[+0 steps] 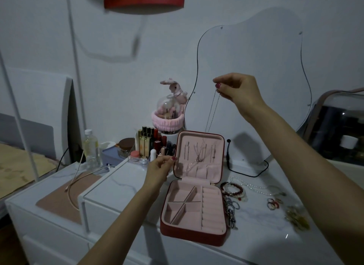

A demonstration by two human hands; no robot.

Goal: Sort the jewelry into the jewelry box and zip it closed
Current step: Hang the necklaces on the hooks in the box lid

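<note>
My right hand (235, 89) is raised over the box (194, 203), thumb and forefinger pinched on the top of a thin chain (212, 112); other fingers curled in. The chain hangs down doubled, its lower end reaching the top of the upright lid (200, 156), where it gets too fine to follow. My left hand (160, 168) is at the lid's left edge, fingers curled, thumb and fingertips touching the rim; can't tell whether it grips the rim or just steadies it. The box sits open near the worktop's front edge, lid standing up toward the back, pink tray with dividers and ring rolls showing no jewelry. Right of the box on the worktop: red bead bracelets (233, 189) just beside it, a metal chain piece (231, 211) touching its right side, a pearl strand (250, 185) further back, rings (272, 203) and a gold piece (297, 217) toward the right edge.
</note>
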